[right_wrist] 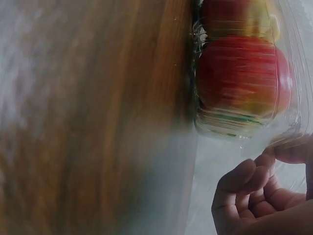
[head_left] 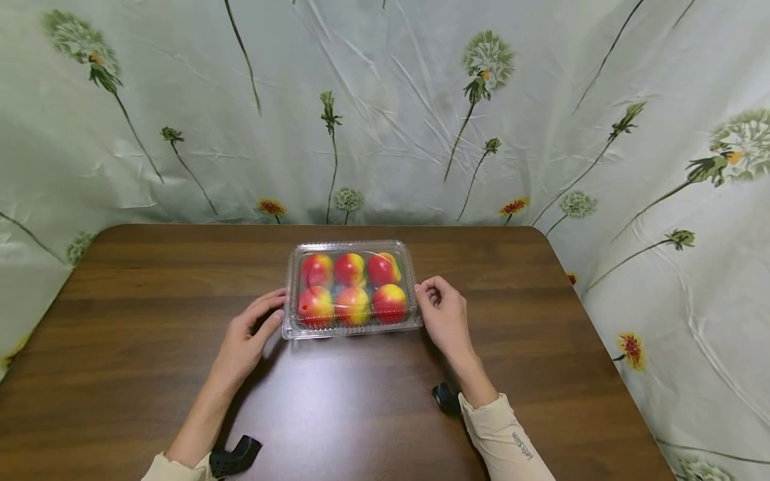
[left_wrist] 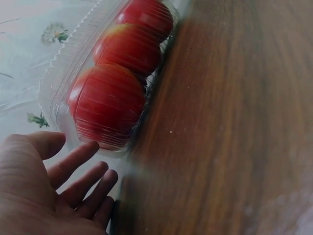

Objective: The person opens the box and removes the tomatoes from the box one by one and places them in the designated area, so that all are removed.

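Observation:
A clear plastic clamshell container point(head_left: 353, 330) with its lid down lies on the brown wooden table, holding several round red-and-yellow fruits point(head_left: 352, 306) in two rows. At its left end is my left hand point(head_left: 245, 341), fingers spread and relaxed, fingertips right at the plastic. In the left wrist view, a gap shows between the thumb and index finger of that left hand point(left_wrist: 63, 181). On the opposite end, my right hand point(head_left: 446, 317) pinches the edge of the container between thumb and index finger. The other fingers of the right hand point(right_wrist: 259, 191) are curled in, seen in the right wrist view.
The wooden table point(head_left: 150, 321) has rounded far corners. Behind it and along the right side hangs a pale cloth point(head_left: 397, 133) printed with dandelions. A black wrist device point(head_left: 236, 456) is on the left wrist, another black device point(head_left: 445, 399) on the right.

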Action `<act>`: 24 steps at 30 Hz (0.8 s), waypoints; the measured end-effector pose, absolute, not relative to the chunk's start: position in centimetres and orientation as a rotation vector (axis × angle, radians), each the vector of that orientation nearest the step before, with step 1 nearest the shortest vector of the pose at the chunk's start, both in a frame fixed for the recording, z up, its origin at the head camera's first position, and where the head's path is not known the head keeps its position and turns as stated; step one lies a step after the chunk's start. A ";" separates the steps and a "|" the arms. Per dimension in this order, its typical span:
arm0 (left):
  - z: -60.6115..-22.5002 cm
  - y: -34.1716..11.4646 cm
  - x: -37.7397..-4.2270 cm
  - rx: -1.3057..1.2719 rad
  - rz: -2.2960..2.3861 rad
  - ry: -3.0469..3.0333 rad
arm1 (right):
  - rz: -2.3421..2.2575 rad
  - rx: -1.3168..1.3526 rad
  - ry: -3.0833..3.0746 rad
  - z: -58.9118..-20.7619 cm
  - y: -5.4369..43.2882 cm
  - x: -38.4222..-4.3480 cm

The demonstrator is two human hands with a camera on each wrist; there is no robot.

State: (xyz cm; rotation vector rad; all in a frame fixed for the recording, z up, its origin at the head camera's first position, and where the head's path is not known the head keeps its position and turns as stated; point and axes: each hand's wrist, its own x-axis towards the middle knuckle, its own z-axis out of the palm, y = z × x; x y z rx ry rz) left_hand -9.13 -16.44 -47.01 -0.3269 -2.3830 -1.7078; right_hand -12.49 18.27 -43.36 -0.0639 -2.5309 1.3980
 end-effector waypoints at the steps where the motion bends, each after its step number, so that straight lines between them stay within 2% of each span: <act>1: -47.0 -16.4 -9.1 -0.332 -1.720 -2.373 | 1.403 -0.060 -2.529 -43.4 18.2 -12.5; 10: -46.4 -15.8 -8.9 -0.300 -1.827 -2.299 | 1.443 -0.047 -2.528 -43.3 18.2 -12.6; 17: -46.3 -15.7 -8.7 -0.223 -2.189 -2.141 | 1.412 -0.021 -2.523 -43.2 18.2 -12.3; 24: -46.8 -16.7 -8.7 -0.441 -2.576 -1.843 | 1.386 0.039 -2.524 -43.4 18.1 -12.2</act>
